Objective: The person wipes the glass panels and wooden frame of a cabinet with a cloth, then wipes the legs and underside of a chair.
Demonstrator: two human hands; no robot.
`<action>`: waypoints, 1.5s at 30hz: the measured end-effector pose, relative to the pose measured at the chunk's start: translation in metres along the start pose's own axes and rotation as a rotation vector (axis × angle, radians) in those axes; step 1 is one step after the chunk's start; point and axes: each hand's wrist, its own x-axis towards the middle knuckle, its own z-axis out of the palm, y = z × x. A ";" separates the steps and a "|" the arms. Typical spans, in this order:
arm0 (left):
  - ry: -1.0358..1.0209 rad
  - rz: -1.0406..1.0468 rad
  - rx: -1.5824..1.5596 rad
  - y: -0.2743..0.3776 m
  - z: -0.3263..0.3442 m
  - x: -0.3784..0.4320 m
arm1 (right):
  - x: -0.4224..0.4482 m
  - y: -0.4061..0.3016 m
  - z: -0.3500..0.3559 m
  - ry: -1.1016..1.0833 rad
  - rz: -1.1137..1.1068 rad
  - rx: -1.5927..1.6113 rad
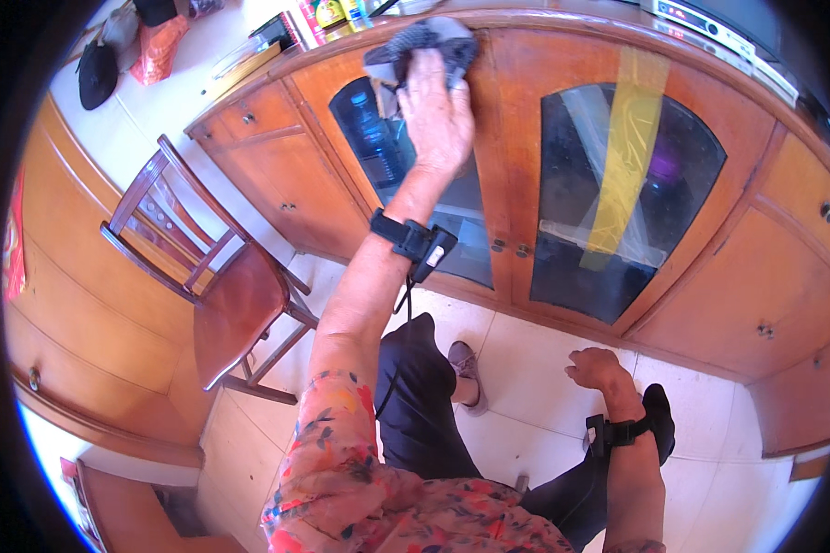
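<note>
My left hand [434, 114] reaches forward, its palm pressing a grey and dark patterned cloth [449, 43] against the upper frame of a wooden cabinet door [487, 131]. The cloth lies bunched under the fingers, just below the cabinet's top edge. Behind the glass pane [363, 148] of that door, a clear plastic bottle shows. Low on the right, my right hand [598, 368] hangs above my knee with loosely bent fingers and holds nothing. Both wrists wear black straps with small devices.
A dark wooden chair [242, 311] stands at my left. The right cabinet door's glass [567, 180] carries yellow tape [626, 152]. Books and packages [328, 17] and an electronic box [705, 27] sit on the cabinet top. Bags and a cap [98, 75] are at the upper left.
</note>
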 end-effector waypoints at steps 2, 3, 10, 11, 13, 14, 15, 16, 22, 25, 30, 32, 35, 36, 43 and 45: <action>0.077 -0.102 -0.011 -0.048 -0.012 0.012 | 0.005 -0.006 0.004 -0.010 -0.014 -0.005; 0.129 -0.162 -0.029 -0.069 -0.017 0.020 | 0.003 -0.004 0.002 -0.007 -0.012 -0.018; 0.068 -0.609 -0.244 -0.136 -0.081 0.058 | 0.003 -0.001 0.014 -0.093 -0.018 -0.050; 0.053 -0.759 -0.491 -0.173 -0.081 0.064 | 0.005 -0.004 0.012 -0.086 -0.028 -0.047; -0.010 -0.791 -0.490 -0.171 -0.096 0.064 | 0.001 -0.008 0.007 -0.138 -0.023 -0.065; -0.017 -0.896 -0.605 -0.129 -0.096 0.056 | -0.004 -0.003 0.005 -0.140 0.008 -0.066; -0.015 -0.889 -0.604 -0.135 -0.098 0.058 | -0.005 -0.007 0.003 -0.108 -0.018 -0.059; -0.023 -0.842 -0.495 -0.149 -0.099 0.056 | -0.004 -0.010 0.003 -0.080 -0.048 -0.049; -0.016 -0.379 -0.204 -0.137 -0.067 0.034 | -0.008 -0.013 0.005 0.007 -0.098 -0.028; 0.007 -0.080 -0.030 -0.105 -0.042 0.024 | -0.010 -0.011 0.005 0.022 -0.105 -0.014; -0.103 -0.008 -0.048 -0.047 -0.022 0.013 | -0.009 -0.010 0.003 -0.008 -0.062 -0.017; -0.095 -0.014 -0.068 -0.029 -0.014 0.009 | -0.010 -0.008 0.003 0.005 -0.065 -0.018; -0.056 0.042 -0.066 -0.002 0.000 -0.002 | -0.014 -0.005 0.002 0.041 -0.069 -0.004; -0.057 0.089 -0.035 0.008 0.005 -0.005 | -0.015 -0.003 0.004 0.045 -0.056 0.004; -0.144 0.267 0.146 0.074 0.023 -0.016 | -0.026 0.006 -0.001 0.060 0.033 0.041; -0.199 0.353 0.093 0.094 0.028 -0.015 | -0.030 0.007 -0.001 0.057 0.000 0.027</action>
